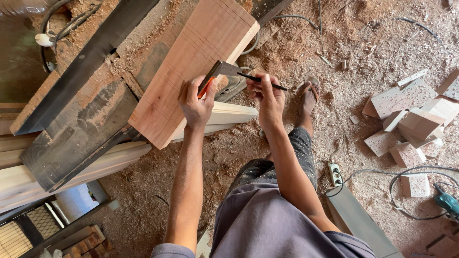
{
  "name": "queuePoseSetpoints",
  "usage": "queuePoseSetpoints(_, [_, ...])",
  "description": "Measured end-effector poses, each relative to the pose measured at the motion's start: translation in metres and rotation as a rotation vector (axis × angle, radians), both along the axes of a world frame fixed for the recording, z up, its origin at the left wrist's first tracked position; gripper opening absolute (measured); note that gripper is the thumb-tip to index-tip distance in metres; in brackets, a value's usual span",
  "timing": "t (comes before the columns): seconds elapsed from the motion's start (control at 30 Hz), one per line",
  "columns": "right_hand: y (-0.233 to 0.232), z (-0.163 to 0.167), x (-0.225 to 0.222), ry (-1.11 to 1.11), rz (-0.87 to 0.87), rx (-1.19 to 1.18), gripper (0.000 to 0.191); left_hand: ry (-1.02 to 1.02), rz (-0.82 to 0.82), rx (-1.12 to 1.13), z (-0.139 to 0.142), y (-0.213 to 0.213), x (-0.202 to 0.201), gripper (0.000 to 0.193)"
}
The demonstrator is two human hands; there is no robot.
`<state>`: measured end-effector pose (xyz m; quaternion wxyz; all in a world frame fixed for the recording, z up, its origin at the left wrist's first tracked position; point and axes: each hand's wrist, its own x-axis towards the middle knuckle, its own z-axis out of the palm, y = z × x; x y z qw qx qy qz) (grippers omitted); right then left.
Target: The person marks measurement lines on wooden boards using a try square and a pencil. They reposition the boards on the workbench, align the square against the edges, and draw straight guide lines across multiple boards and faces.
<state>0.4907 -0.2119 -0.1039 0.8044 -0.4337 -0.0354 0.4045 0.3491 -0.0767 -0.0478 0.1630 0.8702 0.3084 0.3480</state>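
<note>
**Square held, pencil on the line**

Your left hand [195,102] grips the orange-handled try square [217,74] against the reddish board [191,67] on the worktop [76,129]; your right hand [268,98] pinches a pencil [265,82]. Press the stock tight to the edge and draw in one stroke.

Counted: two hands, left [195,102] and right [268,98]; one plank [191,67]; one square [217,74]; one pencil [265,82]; one power strip [335,174]; one teal power tool [447,201]; roughly ten offcut blocks [406,100].
</note>
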Motion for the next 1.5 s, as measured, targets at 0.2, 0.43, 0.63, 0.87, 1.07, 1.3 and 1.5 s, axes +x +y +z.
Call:
queuePoseSetpoints(0.2, [0.034, 0.005, -0.004, 0.177, 0.026, 0.097, 0.031, 0.001, -0.019, 0.017, -0.004, 0.003, 0.000, 0.021])
queuePoseSetpoints(0.43, [0.050, -0.024, 0.003, 0.247, -0.004, -0.026, 0.032, -0.004, 0.007, 0.084, -0.001, 0.001, 0.003, 0.025])
queuePoseSetpoints(0.63, [0.046, -0.010, 0.002, -0.362, 0.021, -0.219, 0.036, 0.000, 0.001, 0.103, -0.009, 0.004, -0.002, 0.025])
queuePoseSetpoints(0.87, [0.028, 0.023, 0.017, -0.136, -0.007, 0.066, 0.032, -0.023, -0.022, 0.051, -0.019, 0.008, -0.003, 0.019])
queuePoseSetpoints(1.07, [0.015, 0.000, 0.015, -0.045, -0.067, -0.004, 0.030, -0.055, 0.036, -0.011, -0.001, -0.003, 0.003, 0.019])
queuePoseSetpoints(1.3, [0.005, -0.012, 0.011, -0.012, -0.077, -0.054, 0.030, -0.065, 0.076, -0.039, 0.006, -0.004, 0.009, 0.022])
queuePoseSetpoints(1.5, [0.003, -0.015, 0.014, 0.015, -0.075, -0.036, 0.030, -0.055, 0.108, -0.042, 0.005, -0.005, 0.011, 0.022])
